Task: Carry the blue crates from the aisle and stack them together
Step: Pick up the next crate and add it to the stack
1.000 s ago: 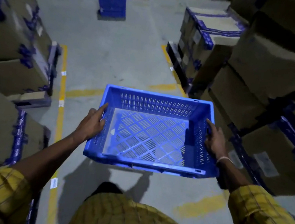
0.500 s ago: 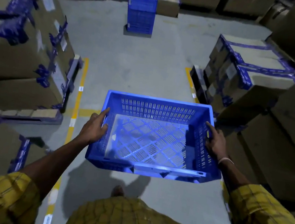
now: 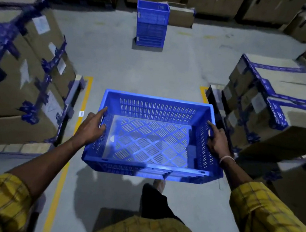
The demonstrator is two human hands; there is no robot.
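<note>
An empty blue slotted crate (image 3: 151, 140) hangs level in front of my waist, above the grey floor. My left hand (image 3: 91, 126) grips its left rim and my right hand (image 3: 217, 141) grips its right rim, fingers over the edges. Straight ahead, far down the aisle, a stack of blue crates (image 3: 151, 24) stands on the floor. My right foot shows under the carried crate's near edge.
Taped cardboard boxes on a pallet (image 3: 24, 73) line the left side. More taped boxes (image 3: 272, 111) line the right. Yellow floor lines (image 3: 84, 103) mark the aisle between them. A cardboard box (image 3: 180, 16) sits beside the far stack, with cartons along the back wall.
The view has swung so the far crate stack now lies straight ahead and closer. The carried crate stays in both hands. The boxes on both sides have slid back past me.
</note>
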